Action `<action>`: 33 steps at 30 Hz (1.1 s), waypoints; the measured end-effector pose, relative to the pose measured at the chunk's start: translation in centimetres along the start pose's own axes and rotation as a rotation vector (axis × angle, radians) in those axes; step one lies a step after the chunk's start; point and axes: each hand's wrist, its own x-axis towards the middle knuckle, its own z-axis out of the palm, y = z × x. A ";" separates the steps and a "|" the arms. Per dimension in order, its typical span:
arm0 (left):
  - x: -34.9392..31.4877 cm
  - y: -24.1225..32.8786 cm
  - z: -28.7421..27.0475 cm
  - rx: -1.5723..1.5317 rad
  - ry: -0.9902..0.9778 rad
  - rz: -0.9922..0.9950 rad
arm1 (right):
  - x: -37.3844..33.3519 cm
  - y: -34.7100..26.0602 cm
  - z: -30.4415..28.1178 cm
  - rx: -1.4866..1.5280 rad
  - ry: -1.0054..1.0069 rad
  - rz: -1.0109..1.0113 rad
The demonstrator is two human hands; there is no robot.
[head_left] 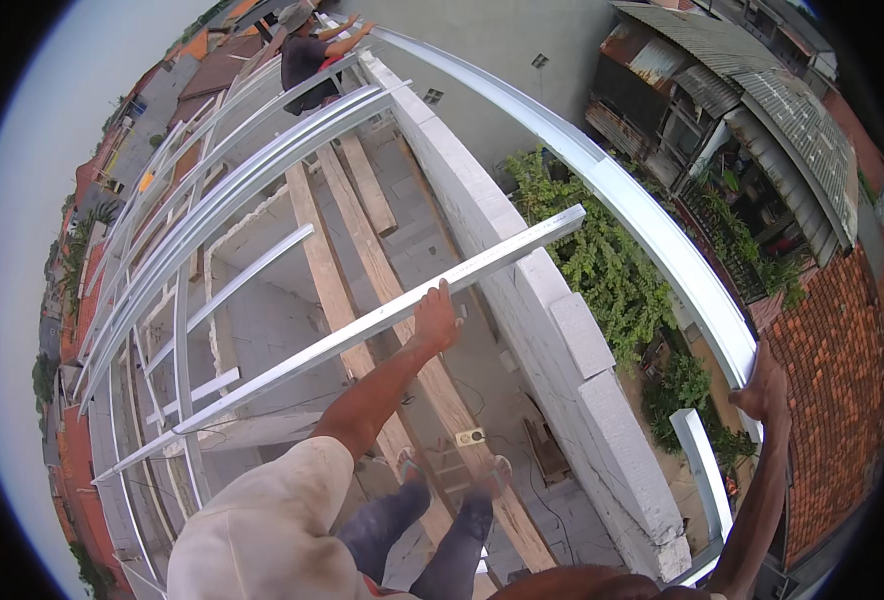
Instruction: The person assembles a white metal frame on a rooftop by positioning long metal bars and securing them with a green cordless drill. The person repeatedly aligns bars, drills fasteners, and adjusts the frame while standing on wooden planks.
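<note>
Right hand [763, 385] grips the near end of the long metal channel [650, 222], outside the block wall [540, 290]; left hand [438, 318] curls over the beam [362, 325]. Risk: footing slips on planks [517, 525], channel likely drops.

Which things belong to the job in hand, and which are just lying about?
Apparently in the job:
- long metal channel, right hand holding it
- metal beam, left hand against it
- wooden planks underfoot

Apparently lying about:
- power socket
- short plank
</note>
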 end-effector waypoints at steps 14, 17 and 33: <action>4.5 -2.4 -3.7 0.223 0.012 0.093 | 1.3 5.2 10.9 -0.022 0.248 -0.129; 6.8 -3.5 -2.9 0.234 -0.033 0.072 | 1.1 5.7 11.5 0.041 0.183 -0.185; 11.4 -8.2 -1.6 -0.038 -0.402 0.313 | -3.9 3.4 10.0 -0.048 0.123 0.025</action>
